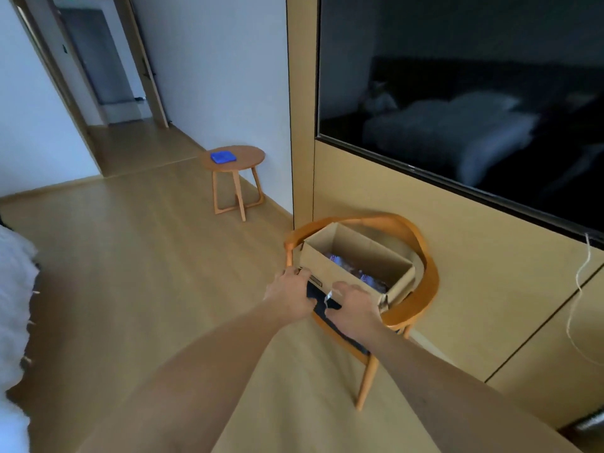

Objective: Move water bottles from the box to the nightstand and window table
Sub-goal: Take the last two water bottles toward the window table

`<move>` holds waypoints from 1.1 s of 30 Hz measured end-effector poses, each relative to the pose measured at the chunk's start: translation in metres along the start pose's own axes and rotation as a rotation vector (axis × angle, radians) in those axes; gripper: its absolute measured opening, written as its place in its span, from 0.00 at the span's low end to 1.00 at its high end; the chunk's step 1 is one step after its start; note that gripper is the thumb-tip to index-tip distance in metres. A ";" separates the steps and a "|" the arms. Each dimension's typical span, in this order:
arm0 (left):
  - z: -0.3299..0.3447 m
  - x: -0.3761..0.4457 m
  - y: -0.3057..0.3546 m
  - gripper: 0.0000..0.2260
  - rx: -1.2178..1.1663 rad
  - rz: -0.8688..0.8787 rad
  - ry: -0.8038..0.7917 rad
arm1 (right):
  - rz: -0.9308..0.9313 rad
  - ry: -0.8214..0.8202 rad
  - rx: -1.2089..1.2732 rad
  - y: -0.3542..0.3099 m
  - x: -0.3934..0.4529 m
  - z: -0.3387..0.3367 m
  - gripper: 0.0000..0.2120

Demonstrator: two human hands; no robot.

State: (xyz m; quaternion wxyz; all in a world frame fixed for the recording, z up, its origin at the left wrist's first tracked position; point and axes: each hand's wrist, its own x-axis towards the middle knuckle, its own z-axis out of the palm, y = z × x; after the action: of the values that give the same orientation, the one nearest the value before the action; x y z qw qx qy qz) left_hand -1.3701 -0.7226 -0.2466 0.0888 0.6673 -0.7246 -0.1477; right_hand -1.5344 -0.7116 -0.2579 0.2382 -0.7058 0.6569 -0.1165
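Water bottles [359,271]: lying inside the open cardboard box [330,266], dark and blurred, with blue labels showing; count cannot be told. None is out of the box.

Box: seated on the wooden chair [421,279], toward the front edge of its seat, flaps open upward.

Left hand [291,294]: at the box's near wall by its left corner, fingers [304,273] curled against the cardboard. Right hand [354,304]: at the same wall further right, fingers bent over the top edge. Both appear to grip the box itself; neither holds a bottle. How tightly each is closed cannot be told.

Round desk [242,161]: well apart across the floor, carrying a small blue object [223,157].

Assessment: the opening step is in hand, steadying or drawing the box nearer. The next move likely calls for one hand to release the wall, reach down into the box and close around a bottle.
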 end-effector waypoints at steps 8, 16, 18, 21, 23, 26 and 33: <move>0.015 0.122 -0.019 0.21 -0.018 0.133 -0.124 | 0.224 -0.040 0.009 0.004 0.093 0.014 0.26; 0.042 0.242 -0.036 0.23 0.033 0.143 -0.218 | 0.347 -0.061 0.155 0.031 0.196 0.047 0.28; 0.052 0.276 -0.041 0.25 0.063 0.137 -0.235 | 0.364 -0.081 0.192 0.042 0.229 0.059 0.30; 0.063 0.329 -0.048 0.29 0.104 0.130 -0.259 | 0.407 -0.119 0.211 0.062 0.286 0.066 0.31; 0.067 0.367 -0.053 0.29 0.106 0.084 -0.287 | 0.442 -0.161 0.202 0.076 0.326 0.063 0.30; 0.073 0.416 -0.059 0.27 0.101 0.024 -0.343 | 0.488 -0.187 0.243 0.094 0.365 0.058 0.31; 0.113 0.484 -0.042 0.26 0.135 0.074 -0.424 | 0.693 -0.251 0.358 0.147 0.418 0.066 0.29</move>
State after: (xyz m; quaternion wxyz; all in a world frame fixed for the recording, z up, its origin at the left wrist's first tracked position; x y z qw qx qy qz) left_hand -1.4129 -1.1950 -0.3997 -0.1051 0.5985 -0.7594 -0.2324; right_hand -1.5854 -1.1139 -0.4484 0.4608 -0.3989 0.7909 -0.0547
